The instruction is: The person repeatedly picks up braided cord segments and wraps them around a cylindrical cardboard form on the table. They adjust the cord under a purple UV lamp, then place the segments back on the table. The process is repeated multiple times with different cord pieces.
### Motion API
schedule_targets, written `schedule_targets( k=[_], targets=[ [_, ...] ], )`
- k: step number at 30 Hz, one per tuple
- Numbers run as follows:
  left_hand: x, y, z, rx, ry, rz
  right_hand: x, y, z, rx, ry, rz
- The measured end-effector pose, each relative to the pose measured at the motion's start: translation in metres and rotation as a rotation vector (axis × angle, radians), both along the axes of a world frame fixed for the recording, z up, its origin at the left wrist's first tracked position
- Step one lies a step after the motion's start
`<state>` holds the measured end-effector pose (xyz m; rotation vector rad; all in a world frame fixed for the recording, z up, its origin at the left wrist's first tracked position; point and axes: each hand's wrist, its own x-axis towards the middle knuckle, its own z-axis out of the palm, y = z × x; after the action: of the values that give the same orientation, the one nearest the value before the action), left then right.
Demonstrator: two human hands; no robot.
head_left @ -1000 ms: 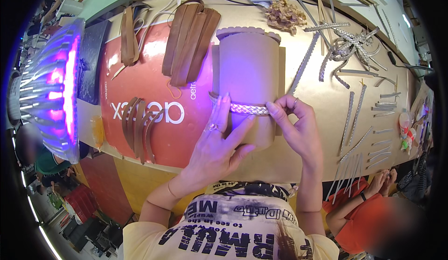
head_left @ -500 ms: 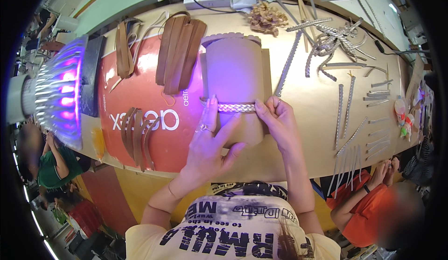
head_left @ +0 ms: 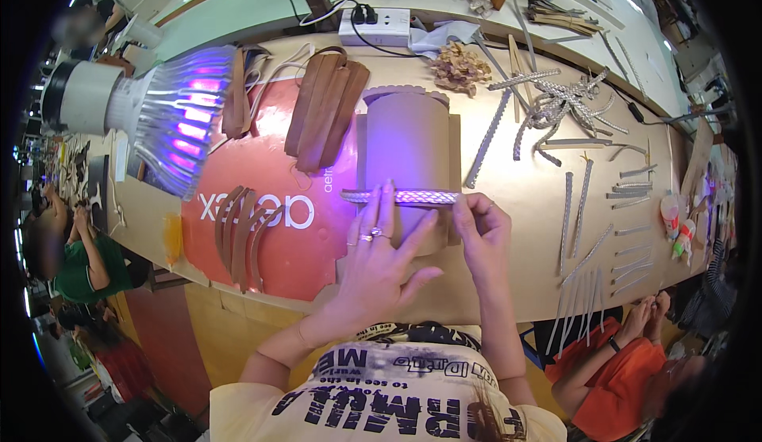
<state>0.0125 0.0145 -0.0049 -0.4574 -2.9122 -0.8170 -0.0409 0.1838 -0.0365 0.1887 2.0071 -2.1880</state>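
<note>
A curved brown cardboard form lies in front of me on the table. Across its near part runs a silvery braided strap, its left end sticking out past the form's side. My left hand has its fingers stretched and spread, with the fingertips resting on the strap and the thumb pointing right. At the strap's right end, my right hand pinches it between thumb and forefinger. The underside of the strap is hidden.
Left of the form are brown strip bundles, curved brown strips and a purple-lit lamp. To the right lie a braided strip pile and cut strips. A power strip stands behind. A person in orange sits at right.
The strap now lies straighter and reaches farther past the form on the left, where it curved around it before. My right hand has moved slightly outward with its end. The whole view has shifted.
</note>
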Motion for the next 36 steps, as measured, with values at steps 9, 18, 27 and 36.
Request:
schedule_targets(
  k=[9, 18, 27, 36],
  targets=[
    [0.004, -0.008, -0.005, 0.02, 0.018, 0.032, -0.023, 0.026, -0.013, 0.21, -0.134, -0.152],
    [0.005, -0.022, -0.032, 0.222, -0.101, 0.044, 0.025, -0.021, 0.016, 1.27, 0.817, 0.347],
    [0.004, -0.014, -0.055, 0.498, -0.026, 0.071, 0.024, -0.022, -0.028, 0.533, 0.527, 0.297],
    [0.005, -0.006, -0.063, 0.537, 0.065, 0.161, 0.033, -0.037, -0.034, 0.379, 0.397, 0.111]
  ],
)
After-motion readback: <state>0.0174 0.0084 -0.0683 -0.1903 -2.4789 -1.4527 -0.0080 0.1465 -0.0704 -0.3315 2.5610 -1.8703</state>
